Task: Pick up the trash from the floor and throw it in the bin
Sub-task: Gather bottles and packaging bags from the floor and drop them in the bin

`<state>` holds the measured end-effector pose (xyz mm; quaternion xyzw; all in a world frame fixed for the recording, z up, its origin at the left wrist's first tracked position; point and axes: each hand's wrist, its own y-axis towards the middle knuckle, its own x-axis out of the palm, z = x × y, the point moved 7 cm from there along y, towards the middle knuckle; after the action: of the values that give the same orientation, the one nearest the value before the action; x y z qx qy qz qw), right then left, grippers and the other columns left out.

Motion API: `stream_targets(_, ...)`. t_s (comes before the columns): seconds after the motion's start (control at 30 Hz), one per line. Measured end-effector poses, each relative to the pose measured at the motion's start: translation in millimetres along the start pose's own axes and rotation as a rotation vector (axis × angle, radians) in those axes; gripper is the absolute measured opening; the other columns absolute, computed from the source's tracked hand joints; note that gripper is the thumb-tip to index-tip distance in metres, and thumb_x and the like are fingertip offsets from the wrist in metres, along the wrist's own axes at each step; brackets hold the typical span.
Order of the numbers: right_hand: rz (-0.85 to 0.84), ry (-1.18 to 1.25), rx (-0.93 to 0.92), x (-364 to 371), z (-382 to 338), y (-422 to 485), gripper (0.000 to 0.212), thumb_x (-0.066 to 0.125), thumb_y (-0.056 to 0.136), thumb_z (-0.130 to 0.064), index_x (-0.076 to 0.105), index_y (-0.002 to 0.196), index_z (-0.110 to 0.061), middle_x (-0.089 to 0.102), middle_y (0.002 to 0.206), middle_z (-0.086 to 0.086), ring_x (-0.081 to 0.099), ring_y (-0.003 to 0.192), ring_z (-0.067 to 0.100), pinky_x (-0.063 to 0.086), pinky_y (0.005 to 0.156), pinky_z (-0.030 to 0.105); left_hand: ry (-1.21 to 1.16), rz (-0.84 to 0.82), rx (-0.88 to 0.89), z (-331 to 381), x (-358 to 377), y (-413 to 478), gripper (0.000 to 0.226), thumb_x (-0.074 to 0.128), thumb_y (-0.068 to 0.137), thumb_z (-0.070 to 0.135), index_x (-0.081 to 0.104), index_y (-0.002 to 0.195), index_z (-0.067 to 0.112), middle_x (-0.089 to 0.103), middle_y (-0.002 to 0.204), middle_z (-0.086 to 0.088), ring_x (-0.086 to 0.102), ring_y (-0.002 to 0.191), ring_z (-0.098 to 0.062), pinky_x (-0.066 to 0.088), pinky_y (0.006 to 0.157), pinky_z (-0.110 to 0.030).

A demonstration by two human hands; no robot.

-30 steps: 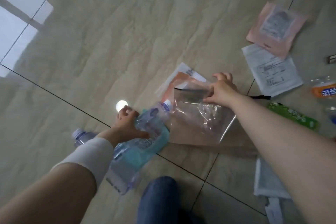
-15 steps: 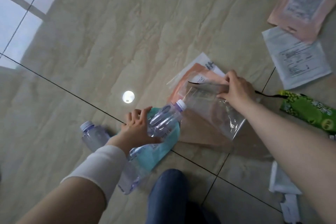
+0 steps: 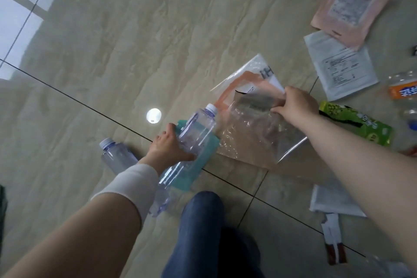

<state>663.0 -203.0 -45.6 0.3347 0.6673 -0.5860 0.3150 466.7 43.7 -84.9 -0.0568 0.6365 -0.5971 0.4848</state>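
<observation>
A: Risk first. Left hand [image 3: 168, 149], lower centre of frame, clamped on a clear bottle [image 3: 194, 135] together with a teal pouch [image 3: 196, 165]; looks like a second bottle [image 3: 162, 192] tucked under the wrist. Too much in one grip, probably. Smooth plastic, round, likely to squirt out if squeezed harder or tilted.

B: And right hand [image 3: 293, 106]?

A: Centre right, fingers closed, pinching top edge of a clear plastic bag [image 3: 255, 135]. Bag thin and floppy, lying over an orange-and-white packet [image 3: 248, 81]. Could slip from the pinch, or drag the packet along.

B: Anything left out of reach?

A: Plenty. Loose bottle [image 3: 115, 153] on the floor [image 3: 135, 40] just left of the left wrist, not held. Green wrapper [image 3: 354, 124] just right of the right forearm. Pink packet [image 3: 347, 4] and white sheet [image 3: 340, 63] upper right, well apart from both hands. Orange-labelled bottle [image 3: 404, 92] at right edge. More paper scraps [image 3: 331, 203] lower right.

B: Bin?

A: Not in frame. Cannot tell how far the carry. Both hands full already, so more trips likely.
</observation>
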Motion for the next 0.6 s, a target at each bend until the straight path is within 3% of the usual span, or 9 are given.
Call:
stream_targets(0.17, -0.118, 0.199, 0.137, -49, 9, -46, 0.042, 0.076, 0.077, -0.026, 0.061, 0.109, -0.004, 0.066, 0.116, 0.02, 0.061, 0.108, 0.034, 0.048, 0.085, 0.033, -0.327, 0.023, -0.019, 30, -59, -62, 0.086, 0.079, 0.068, 0.036, 0.027, 0.132, 0.012, 0.051, 0.131, -0.009, 0.055, 0.113, -0.03, 0.04, 0.085, -0.034)
stream_targets(0.23, -0.122, 0.299, 0.187, -76, 6, -68, 0.043, 0.075, 0.079, -0.022, 0.059, 0.111, 0.001, 0.065, 0.117, 0.021, 0.06, 0.109, 0.034, 0.04, 0.075, 0.027, -0.477, 0.05, -0.017, 42, -87, -91, 0.077, 0.08, 0.07, 0.03, 0.031, 0.127, 0.011, 0.052, 0.125, -0.007, 0.055, 0.113, -0.029, 0.04, 0.084, -0.032)
stream_targets(0.33, -0.084, 0.453, 0.269, -142, -2, -113, 0.04, 0.071, 0.082, -0.018, 0.057, 0.112, 0.006, 0.064, 0.117, 0.022, 0.059, 0.109, 0.034, 0.033, 0.073, 0.024, -0.714, 0.069, -0.009, 62, -140, -147, 0.067, 0.08, 0.071, 0.02, 0.032, 0.117, 0.015, 0.051, 0.116, -0.005, 0.054, 0.104, -0.024, 0.043, 0.089, -0.033)
stream_targets(0.47, -0.024, 0.593, 0.383, -240, -3, -175, 0.04, 0.07, 0.084, -0.022, 0.058, 0.11, 0.006, 0.063, 0.118, 0.022, 0.059, 0.109, 0.034, 0.034, 0.071, 0.026, -0.832, 0.127, -0.014, 83, -219, -235, 0.069, 0.08, 0.071, 0.022, 0.032, 0.12, 0.015, 0.05, 0.115, -0.005, 0.053, 0.101, -0.023, 0.045, 0.093, -0.037)
stream_targets(0.6, 0.056, 0.716, 0.48, -329, 5, -219, 0.049, 0.075, 0.078, -0.029, 0.06, 0.109, 0.005, 0.065, 0.115, 0.018, 0.062, 0.106, 0.033, 0.046, 0.079, 0.036, -0.995, 0.181, 0.033, 109, -289, -306, 0.055, 0.075, 0.075, 0.01, 0.032, 0.11, 0.014, 0.054, 0.106, -0.006, 0.058, 0.092, -0.021, 0.05, 0.078, -0.032)
